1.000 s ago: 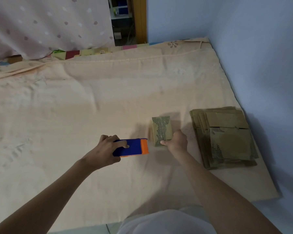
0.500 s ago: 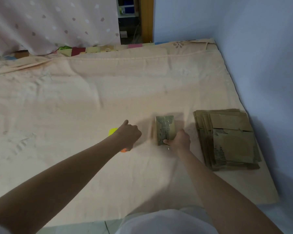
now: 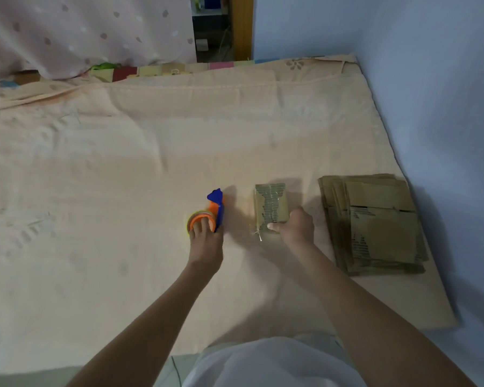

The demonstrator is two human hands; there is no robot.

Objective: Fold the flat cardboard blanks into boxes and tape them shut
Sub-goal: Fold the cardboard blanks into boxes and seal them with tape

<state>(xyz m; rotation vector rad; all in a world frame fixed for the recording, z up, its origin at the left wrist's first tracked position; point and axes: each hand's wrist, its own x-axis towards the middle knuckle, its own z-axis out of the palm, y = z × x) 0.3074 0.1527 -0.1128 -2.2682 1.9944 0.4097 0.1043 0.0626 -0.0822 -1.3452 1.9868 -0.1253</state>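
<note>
Peach-coloured bedding (image 3: pixel 151 169) is spread over a mattress set against a pale blue wall (image 3: pixel 430 79), with a spotted pink curtain (image 3: pixel 81 32) hanging at the far left. Near the right edge of the bedding, a stack of flat brown cardboard blanks (image 3: pixel 375 224) is laid. Just left of the stack stands a small folded brown cardboard box (image 3: pixel 271 208), its upper face crossed by a strip of clear tape with torn paper showing along the seam.

The near edge of the box is pinched by the right hand (image 3: pixel 294 227), thumb lying across the top and the other fingers curled behind it. A short tail of tape is seen hanging loose at the near left corner of the box.

One second ago a blue and orange plastic tape dispenser (image 3: pixel 210 213) was held flat against the left side of the box. It has since been drawn away to the left and turned, so that it is now set down on the bedding, apart from the box. The left hand (image 3: pixel 206 241) rests over its orange roll with fingers only loosely bent; whether a firm grip is kept cannot be told.

From this it is judged that the strip has been cut and the taping of this face is finished. The loose tail is probably to be pressed down next.
</note>
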